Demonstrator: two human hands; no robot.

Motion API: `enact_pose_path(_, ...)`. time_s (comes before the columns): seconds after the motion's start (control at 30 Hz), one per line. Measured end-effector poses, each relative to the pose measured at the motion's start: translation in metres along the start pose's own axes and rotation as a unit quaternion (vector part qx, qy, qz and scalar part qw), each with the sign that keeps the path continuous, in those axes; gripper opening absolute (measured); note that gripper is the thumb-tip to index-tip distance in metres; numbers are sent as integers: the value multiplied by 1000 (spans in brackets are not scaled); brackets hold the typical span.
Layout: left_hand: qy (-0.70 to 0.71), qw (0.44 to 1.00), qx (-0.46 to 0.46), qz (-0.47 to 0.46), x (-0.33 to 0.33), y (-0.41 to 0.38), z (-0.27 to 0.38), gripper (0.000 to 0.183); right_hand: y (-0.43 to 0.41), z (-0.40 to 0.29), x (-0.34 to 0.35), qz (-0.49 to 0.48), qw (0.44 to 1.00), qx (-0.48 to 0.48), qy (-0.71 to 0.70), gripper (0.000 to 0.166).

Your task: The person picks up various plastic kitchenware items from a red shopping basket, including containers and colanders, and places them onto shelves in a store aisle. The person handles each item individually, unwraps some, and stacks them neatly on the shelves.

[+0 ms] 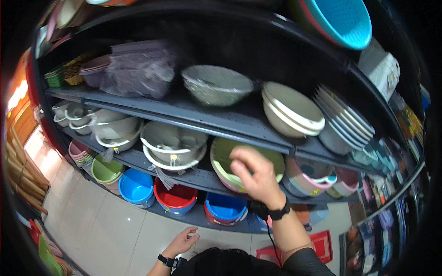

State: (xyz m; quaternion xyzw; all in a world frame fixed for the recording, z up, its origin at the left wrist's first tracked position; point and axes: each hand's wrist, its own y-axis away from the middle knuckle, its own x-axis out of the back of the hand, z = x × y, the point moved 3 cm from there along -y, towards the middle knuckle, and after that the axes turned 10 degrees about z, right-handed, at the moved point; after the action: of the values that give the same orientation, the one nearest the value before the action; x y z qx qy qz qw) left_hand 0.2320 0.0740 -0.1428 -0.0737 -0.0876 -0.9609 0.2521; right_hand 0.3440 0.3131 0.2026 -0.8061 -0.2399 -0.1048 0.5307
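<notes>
My right hand (253,170), blurred and with its fingers apart, is in front of a green plastic basin (219,155) on the middle shelf; whether it touches the rim I cannot tell. It holds nothing that I can see. Low over the tiled floor, my left hand (183,241) has loosely curled fingers and nothing in it. Left of the green basin sit stacked grey basins with white rims (172,165). Above, on the upper shelf, stand a plastic-wrapped grey bowl (217,86) and nested cream basins (293,107).
Blue (136,188) and red buckets (175,196) line the bottom shelf. Tilted stacked basins (345,120) and pink basins (307,179) stand at right. A turquoise basket (340,20) juts out overhead. A red plastic basket (321,245) is on the floor beside me.
</notes>
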Motion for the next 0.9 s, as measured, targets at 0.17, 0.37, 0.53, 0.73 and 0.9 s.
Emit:
enact_pose_path(0.17,-49,998,40,-13,-12,-4,-4,42,158,19,22,-207,951,-203,-110,20)
enact_pose_path(0.37,-112,980,108,-125,-54,-4,-3,37,369,86,73,-192,889,-417,8,27)
enact_pose_path(0.53,-192,952,100,-216,-116,-13,5,41,544,108,152,5,846,-522,106,26)
enact_pose_path(0.73,-263,913,126,-284,-205,-9,27,40,677,102,257,170,692,-655,253,26)
enact_pose_path(0.9,-235,892,168,-347,-237,4,22,33,747,121,314,60,649,-642,403,41)
